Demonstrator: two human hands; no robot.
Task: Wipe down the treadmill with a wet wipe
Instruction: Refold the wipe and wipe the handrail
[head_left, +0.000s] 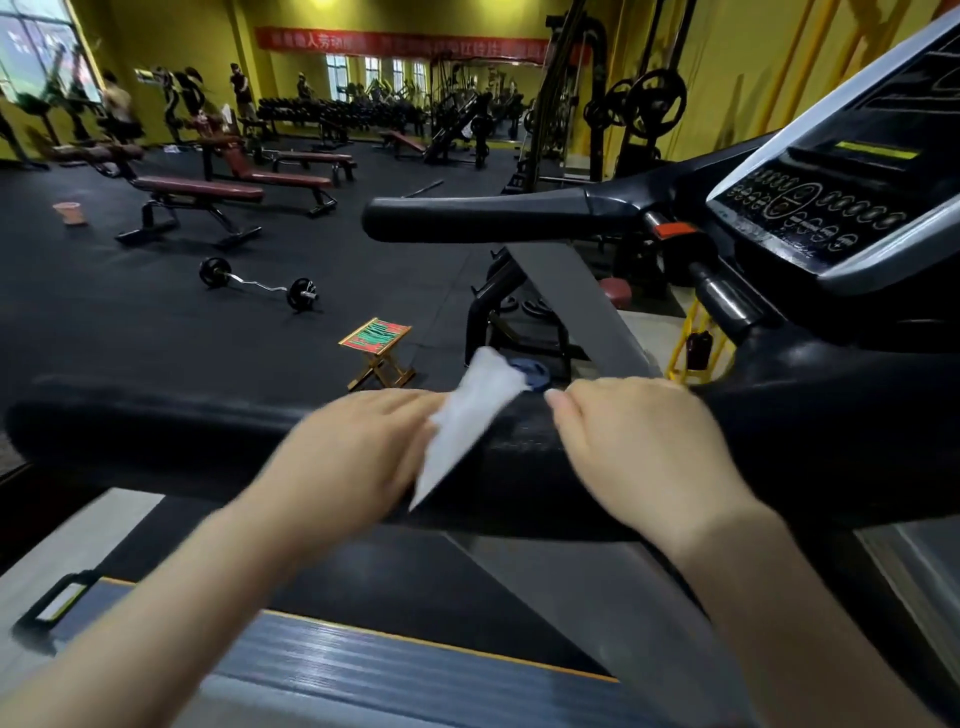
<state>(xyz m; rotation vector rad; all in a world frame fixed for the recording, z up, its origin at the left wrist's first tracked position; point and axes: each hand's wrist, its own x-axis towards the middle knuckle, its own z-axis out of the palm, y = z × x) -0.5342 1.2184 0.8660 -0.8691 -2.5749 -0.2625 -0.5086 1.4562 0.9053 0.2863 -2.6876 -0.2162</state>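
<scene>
You are at the wiping step itself, working on the near side handrail (208, 436) of the treadmill (857, 395), the padded black bar that runs across in front of you. Your left hand (358, 452) presses the wet wipe (467, 426) against the top of that rail, about midway along it; the wipe lies partly under your fingers and sticks out toward your right hand (639, 447) as a loose white flap. Your left hand appears to hold the wipe rather than pinch it tight, but motion blur hides the exact finger grip. Your right hand rests on the rail just beside the wipe, fingers curled over the top of the bar, bracing you; it carries nothing.

As a judgement, only this stretch of rail is being covered. The far handrail (478, 221), the console (810, 218) with its button panel, and the belt (405, 670) below your arms are likely yet to be done. The next move calls for dragging the wipe along the rail toward its left end, keeping it flat so the loose flap does not fold under, and shifting your right hand off the patch it covers.

Both hands and forearms are smeared by motion. The underside of the near rail is out of sight, the upper right of the console is cut off by the frame, and whether the rail surface is already damp cannot be told.
</scene>
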